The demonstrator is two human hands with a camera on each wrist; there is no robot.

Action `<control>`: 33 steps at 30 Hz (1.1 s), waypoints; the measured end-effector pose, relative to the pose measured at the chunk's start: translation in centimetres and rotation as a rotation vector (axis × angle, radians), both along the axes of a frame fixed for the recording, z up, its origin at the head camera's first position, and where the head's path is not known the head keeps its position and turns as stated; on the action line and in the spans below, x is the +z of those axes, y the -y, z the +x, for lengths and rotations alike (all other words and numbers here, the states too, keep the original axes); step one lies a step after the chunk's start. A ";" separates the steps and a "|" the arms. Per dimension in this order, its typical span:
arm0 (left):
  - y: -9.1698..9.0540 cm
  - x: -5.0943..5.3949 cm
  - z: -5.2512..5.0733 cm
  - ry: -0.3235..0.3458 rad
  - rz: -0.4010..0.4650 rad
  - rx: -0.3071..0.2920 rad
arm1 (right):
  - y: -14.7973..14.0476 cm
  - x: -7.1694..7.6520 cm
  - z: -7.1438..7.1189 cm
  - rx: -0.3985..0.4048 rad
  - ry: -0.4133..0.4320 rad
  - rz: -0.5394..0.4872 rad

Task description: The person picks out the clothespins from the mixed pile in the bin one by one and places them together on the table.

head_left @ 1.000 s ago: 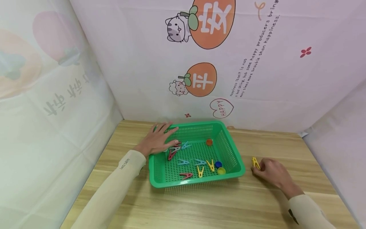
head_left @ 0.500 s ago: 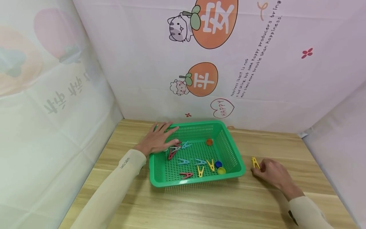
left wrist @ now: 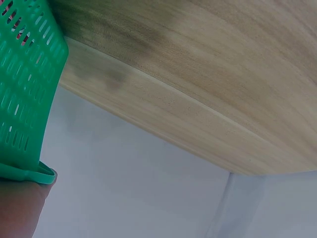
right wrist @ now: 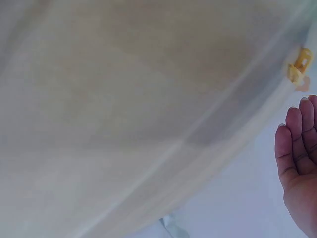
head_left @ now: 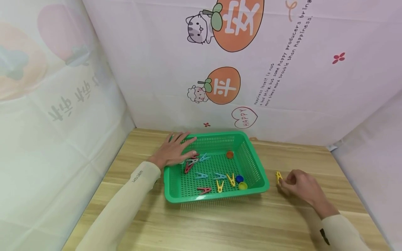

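Observation:
In the head view my left hand (head_left: 172, 150) rests on the left rim of a green plastic basket (head_left: 216, 201), fingers spread, thumb reaching inside. The left wrist view shows part of that hand (left wrist: 20, 208) at the rim. Beside the basket, on the right, a yellow clothespin (head_left: 278, 176) is on the table. My right hand (head_left: 304, 188) is just right of it, fingers loosely bent, thumb tip close to the clip; whether they touch I cannot tell. In the right wrist view the clothespin (right wrist: 299, 67) stands apart from the fingers (right wrist: 293, 124).
The basket holds several red, blue and yellow clothespins, a white one partly by my left thumb, plus an orange cap (head_left: 230, 154), a blue cap (head_left: 239, 179) and a yellow cap (head_left: 243, 186). The wooden table (head_left: 220, 226) meets printed cloth walls (head_left: 163, 69) at the back and sides.
My right hand has let the yellow clothespin go and drawn slightly to the right. The left hand and basket stay in place; the head view has shifted a little.

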State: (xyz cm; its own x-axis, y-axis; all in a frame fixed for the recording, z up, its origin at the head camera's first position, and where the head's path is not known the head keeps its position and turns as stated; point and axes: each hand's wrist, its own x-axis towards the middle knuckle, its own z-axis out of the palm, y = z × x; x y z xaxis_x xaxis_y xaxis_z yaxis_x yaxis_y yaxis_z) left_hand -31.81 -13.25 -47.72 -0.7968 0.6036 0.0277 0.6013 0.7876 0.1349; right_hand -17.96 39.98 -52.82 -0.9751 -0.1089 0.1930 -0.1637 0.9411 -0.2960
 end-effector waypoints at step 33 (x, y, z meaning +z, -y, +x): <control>0.2 0.0 0.0 0.003 0.014 0.008 | 8.3 8.2 -8.1 0.231 -0.043 0.071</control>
